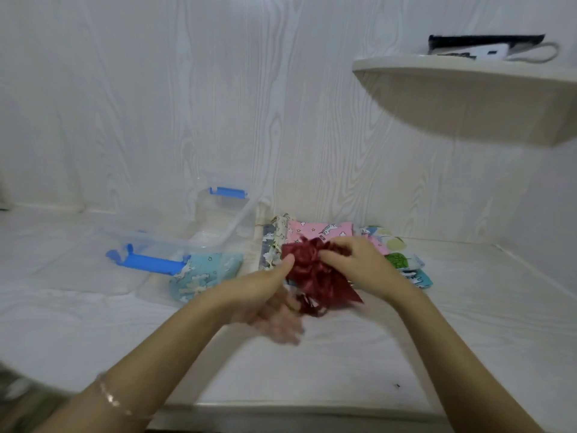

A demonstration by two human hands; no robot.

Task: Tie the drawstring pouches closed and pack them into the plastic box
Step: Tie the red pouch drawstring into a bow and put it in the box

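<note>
Head view: tying under way on a red pouch [315, 273], held up just right of the box [224, 214]. Pinched at its gathered mouth by the right hand [352, 260], fingers curled into the cloth. Touched on its box-side edge by the thumb of the left hand [268, 295]; lower fingers too blurred to tell whether gripping a cord or spread loose. Dark red cord ends [312, 304] dangling beneath, no finished knot visible.

Judged early in the job, with one pouch at most packed. Teal pouch [203, 275] lying at the box's near end, by the blue latch [150, 262]; inside the clear wall or just outside it, impossible to tell. Far end of the box apparently bare of pouches. Waiting right of the box, beyond the red one: a flat pile [318, 229] of printed pouches, pink unicorn print on top, green and blue ones farther right, none seen knotted. Left to do, on this showing: finish this knot, place the pouch, then work through the pile. High and well right of the box, a shelf [468, 98] carrying a dark bag [487, 46].
</note>
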